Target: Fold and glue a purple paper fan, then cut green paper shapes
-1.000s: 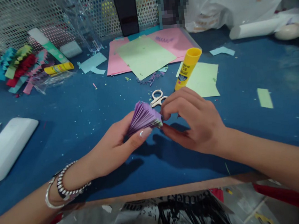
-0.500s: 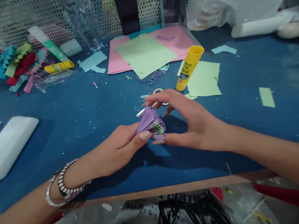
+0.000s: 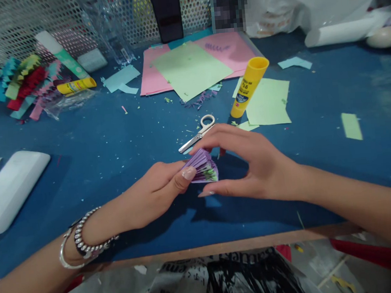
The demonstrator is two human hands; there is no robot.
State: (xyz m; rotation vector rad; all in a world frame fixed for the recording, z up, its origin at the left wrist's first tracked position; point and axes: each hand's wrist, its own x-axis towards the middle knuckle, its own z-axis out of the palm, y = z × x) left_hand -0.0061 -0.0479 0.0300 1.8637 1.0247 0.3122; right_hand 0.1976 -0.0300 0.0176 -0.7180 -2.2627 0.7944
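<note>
A small purple pleated paper fan (image 3: 202,167) is held just above the blue table (image 3: 113,140). My left hand (image 3: 155,193) pinches its near end between thumb and fingers. My right hand (image 3: 248,164) curves around the fan's right side, with fingers over the top folds and the thumb underneath. Small white-handled scissors (image 3: 197,134) lie right behind the hands. A yellow glue stick (image 3: 249,87) lies tilted on a light green paper sheet (image 3: 270,101).
Pink and green paper sheets (image 3: 191,64) lie at the back centre. Folded coloured paper pieces (image 3: 22,86) and a second yellow glue stick (image 3: 75,86) sit at the back left. A white case (image 3: 9,190) rests at the left, a white plastic bag (image 3: 306,0) at the back right.
The fan has been squeezed flatter and lowered slightly. My right hand moved from pinching its tip to cupping it from above and below. The scissors are now uncovered.
</note>
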